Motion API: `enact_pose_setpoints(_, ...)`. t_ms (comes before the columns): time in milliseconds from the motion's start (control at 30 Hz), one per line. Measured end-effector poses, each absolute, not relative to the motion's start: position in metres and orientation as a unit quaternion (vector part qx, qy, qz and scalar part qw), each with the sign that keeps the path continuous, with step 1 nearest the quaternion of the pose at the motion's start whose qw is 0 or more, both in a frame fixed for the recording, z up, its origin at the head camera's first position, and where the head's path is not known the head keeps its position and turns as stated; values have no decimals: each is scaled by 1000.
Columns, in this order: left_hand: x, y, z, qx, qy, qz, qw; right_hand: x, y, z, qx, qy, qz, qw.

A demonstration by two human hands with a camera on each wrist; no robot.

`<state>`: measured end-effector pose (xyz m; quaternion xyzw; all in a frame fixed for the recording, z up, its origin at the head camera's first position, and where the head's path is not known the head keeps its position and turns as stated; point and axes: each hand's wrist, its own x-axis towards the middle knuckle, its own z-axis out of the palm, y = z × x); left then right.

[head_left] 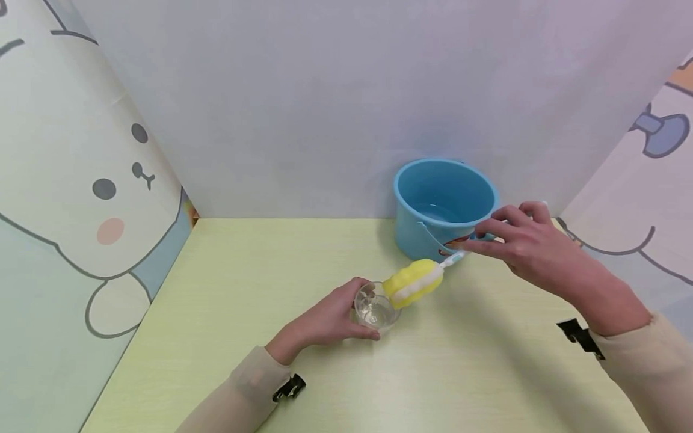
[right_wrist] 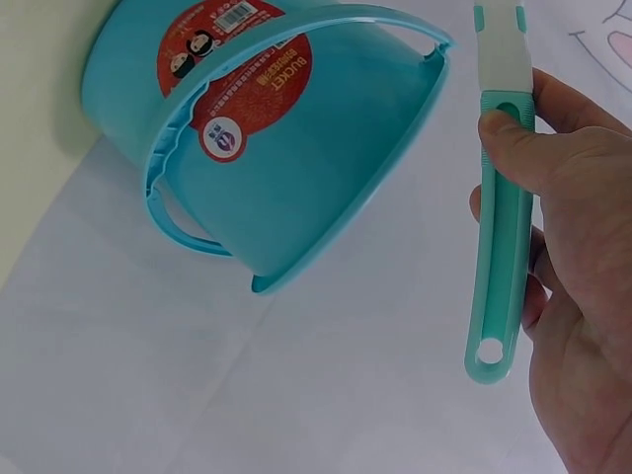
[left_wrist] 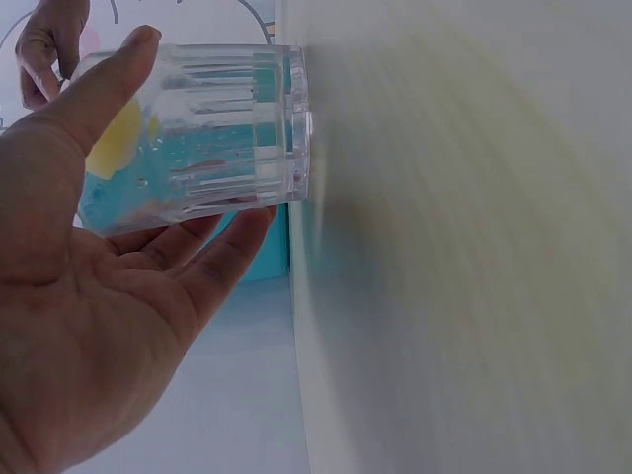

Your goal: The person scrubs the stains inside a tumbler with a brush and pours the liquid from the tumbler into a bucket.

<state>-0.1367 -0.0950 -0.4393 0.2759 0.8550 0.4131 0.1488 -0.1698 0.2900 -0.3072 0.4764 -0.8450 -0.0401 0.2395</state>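
A clear ribbed cup (head_left: 375, 314) stands upright, its base right at the tabletop. My left hand (head_left: 334, 314) holds it, with the thumb on the near side and the fingers around the far side. My right hand (head_left: 533, 252) grips the green handle (right_wrist: 504, 247) of a sponge bottle brush, thumb pressed on its upper part. The brush's yellow and white sponge head (head_left: 412, 282) slants down to the left, its tip overlapping the cup's rim in the head view. Through the cup wall, yellow sponge (left_wrist: 116, 146) shows near the mouth in the left wrist view.
Behind the brush, a light blue bucket (head_left: 406, 231) sits at the table's back edge by the white wall (head_left: 271, 108). Its handle (right_wrist: 296, 30) hangs down over a red label. Side panels with cartoon figures flank the pale yellow table (head_left: 243, 258).
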Motion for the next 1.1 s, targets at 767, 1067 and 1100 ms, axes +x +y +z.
enact_pose_setpoints(767,-136,-94,-440,274,855,414,151,-169,297,-335,485,-836,62,251)
enact_pose_setpoints(1067,-137,-95,-440,269,858,409,153,-169,302,-341,477,-836,75,260)
enact_pose_setpoints(1100,-137,-95,-441,268,859,409,153,-169,303,-341,475,-837,77,260)
